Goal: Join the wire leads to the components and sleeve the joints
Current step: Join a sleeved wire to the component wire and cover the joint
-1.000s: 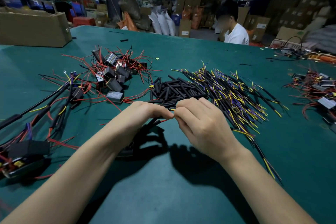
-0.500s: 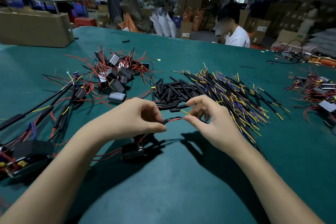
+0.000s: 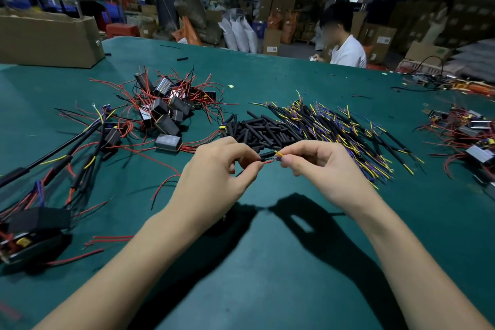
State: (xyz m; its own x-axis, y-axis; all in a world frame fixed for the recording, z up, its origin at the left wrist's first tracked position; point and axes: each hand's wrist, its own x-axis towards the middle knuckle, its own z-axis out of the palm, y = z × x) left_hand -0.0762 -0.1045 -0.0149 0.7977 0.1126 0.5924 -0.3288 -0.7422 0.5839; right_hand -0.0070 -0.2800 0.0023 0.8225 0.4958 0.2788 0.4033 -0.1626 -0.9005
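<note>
In the middle of the frame, our left hand pinches a thin red wire lead, and our right hand pinches a yellow and purple lead. The tips meet above the green worktop. If we tug, they could slip apart. Our fingers hide the joint.
</note>
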